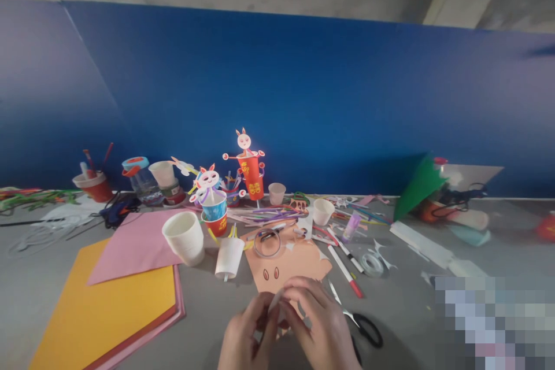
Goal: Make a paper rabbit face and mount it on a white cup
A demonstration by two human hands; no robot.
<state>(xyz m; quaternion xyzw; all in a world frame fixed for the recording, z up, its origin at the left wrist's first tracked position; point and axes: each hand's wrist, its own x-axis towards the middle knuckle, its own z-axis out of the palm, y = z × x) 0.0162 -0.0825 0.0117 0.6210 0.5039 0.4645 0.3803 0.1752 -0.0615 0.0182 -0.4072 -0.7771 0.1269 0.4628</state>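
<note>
My left hand (250, 329) and my right hand (319, 324) are close together at the front of the table. Both pinch a small pale piece of paper (276, 300) between thumbs and fingertips; its full shape is hidden by the fingers. Just beyond them lies a sheet of peach paper (303, 260), with two drawn ear-like ovals (271, 273) near its left side. Black-handled scissors (367, 330) rest beside my right hand, partly covered by it. A roll of clear tape (267, 243) sits on the peach sheet's far part.
Yellow card (108, 295) and pink paper (139, 240) lie at left. White paper cups (184, 237) and cup figures with rabbit-like heads (250, 167) stand ahead. Markers (346, 272), a glue stick (350, 228) and another tape roll (372, 265) lie to the right. A blue partition (303, 98) closes the back.
</note>
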